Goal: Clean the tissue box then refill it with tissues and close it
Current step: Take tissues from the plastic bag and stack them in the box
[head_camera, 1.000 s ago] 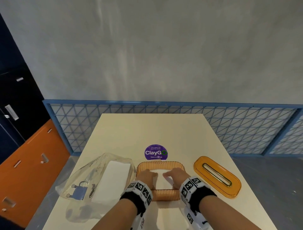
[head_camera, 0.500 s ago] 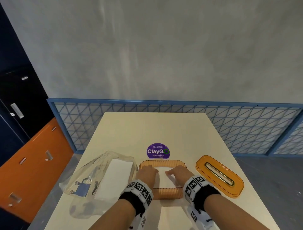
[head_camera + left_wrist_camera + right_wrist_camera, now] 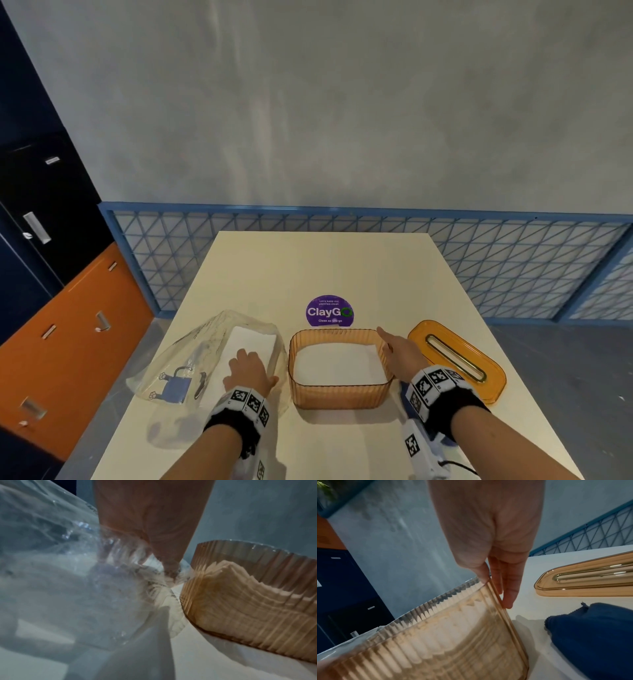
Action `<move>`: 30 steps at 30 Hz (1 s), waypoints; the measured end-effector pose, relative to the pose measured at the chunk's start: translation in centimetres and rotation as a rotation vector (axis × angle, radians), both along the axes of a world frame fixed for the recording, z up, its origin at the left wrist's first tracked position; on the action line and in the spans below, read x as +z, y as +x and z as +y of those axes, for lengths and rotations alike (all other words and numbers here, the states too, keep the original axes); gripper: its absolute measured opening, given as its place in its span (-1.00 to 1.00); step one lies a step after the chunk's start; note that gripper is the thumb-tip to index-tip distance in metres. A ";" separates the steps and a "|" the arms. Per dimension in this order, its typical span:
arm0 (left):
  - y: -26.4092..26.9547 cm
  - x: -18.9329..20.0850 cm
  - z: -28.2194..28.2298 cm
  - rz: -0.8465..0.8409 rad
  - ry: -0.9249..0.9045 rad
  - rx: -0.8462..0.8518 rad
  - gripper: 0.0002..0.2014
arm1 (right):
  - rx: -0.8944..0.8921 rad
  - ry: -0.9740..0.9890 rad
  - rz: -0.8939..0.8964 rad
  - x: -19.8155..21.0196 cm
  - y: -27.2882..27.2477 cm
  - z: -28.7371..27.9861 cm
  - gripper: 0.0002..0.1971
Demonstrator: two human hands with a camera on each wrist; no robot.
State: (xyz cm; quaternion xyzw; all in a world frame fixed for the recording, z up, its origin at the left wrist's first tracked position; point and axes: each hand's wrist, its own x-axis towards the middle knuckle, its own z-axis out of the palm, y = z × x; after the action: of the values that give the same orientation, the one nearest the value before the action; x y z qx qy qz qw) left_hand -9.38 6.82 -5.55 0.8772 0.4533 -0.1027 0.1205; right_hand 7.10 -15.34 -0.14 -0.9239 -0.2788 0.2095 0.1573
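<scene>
The right hand (image 3: pixel 399 353) is lying along the right wall of the box (image 3: pixel 339 395), fingers (image 3: pixel 509 588) straight on the outside and the thumb tip touching the rim; nothing is gripped. The left hand (image 3: pixel 249 373) is reaching into the mouth of the clear bag (image 3: pixel 191 359), resting on the white tissue pack (image 3: pixel 251 337) inside; the plastic is blurring the fingertips, so whether they are pinching anything cannot be told. The ribbed amber box is standing open on the table (image 3: pixel 325 267), near its front edge, holding a white stack of tissues (image 3: pixel 337 363). Its lid (image 3: pixel 457 359) is lying to the right, apart from it. A blue cloth (image 3: pixel 594 635) is lying beside the box. Behind the box, a purple sticker (image 3: pixel 329 311) is reading "ClayGo".
</scene>
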 end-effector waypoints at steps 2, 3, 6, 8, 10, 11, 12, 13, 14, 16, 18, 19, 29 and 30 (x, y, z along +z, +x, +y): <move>0.0 -0.2 -0.1 -0.010 0.039 0.010 -0.60 | -0.015 0.014 0.023 0.1 0.1 -0.1 -0.48; 0.1 -0.2 -0.1 -0.014 0.046 0.017 -0.65 | -0.017 0.018 0.027 0.2 0.1 -0.1 -0.48; 0.2 -0.1 -0.1 -0.023 0.038 0.019 -0.69 | -0.027 0.026 0.029 0.3 0.0 -0.3 -0.47; 0.2 0.0 -0.2 -0.025 0.043 0.014 -0.69 | -0.031 0.023 0.025 0.3 -0.1 -0.2 -0.46; 0.2 0.0 -0.1 -0.023 0.041 0.010 -0.69 | -0.030 0.013 0.017 0.3 -0.1 -0.2 -0.46; 0.1 0.1 -0.1 -0.020 0.038 0.008 -0.68 | -0.030 0.012 0.016 0.4 -0.1 -0.2 -0.45; 0.1 0.2 -0.1 -0.018 0.036 0.005 -0.66 | -0.030 0.009 0.018 0.4 -0.1 -0.2 -0.45; 0.1 0.2 0.0 -0.015 0.034 0.003 -0.66 | -0.032 0.008 0.020 0.4 -0.1 -0.2 -0.45; 0.2 0.3 0.1 -0.012 0.032 0.002 -0.65 | -0.034 0.005 0.023 0.4 -0.1 -0.2 -0.45; 0.2 0.4 0.1 -0.002 0.039 -0.007 -0.65 | -0.033 0.004 0.027 0.4 -0.2 -0.2 -0.45; 0.2 0.6 0.0 0.018 0.059 -0.029 -0.63 | -0.029 -0.005 0.030 0.3 -0.1 -0.1 -0.44; 0.2 0.6 0.0 0.023 0.068 -0.036 -0.62 | -0.029 -0.009 0.031 0.3 -0.1 -0.1 -0.44; -1.6 3.3 2.4 -0.126 0.146 -0.031 -0.67 | -0.007 -0.030 0.033 0.1 0.1 -0.1 -0.44; -1.7 4.1 2.5 -0.157 0.139 -0.011 -0.69 | -0.018 -0.031 0.056 0.2 0.0 -0.1 -0.46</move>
State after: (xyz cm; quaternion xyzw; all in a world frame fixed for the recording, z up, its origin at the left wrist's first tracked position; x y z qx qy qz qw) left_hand -11.08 9.28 -1.47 0.8912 0.4437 -0.0026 0.0941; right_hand 7.15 -15.42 0.09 -0.9225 -0.2629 0.2380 0.1525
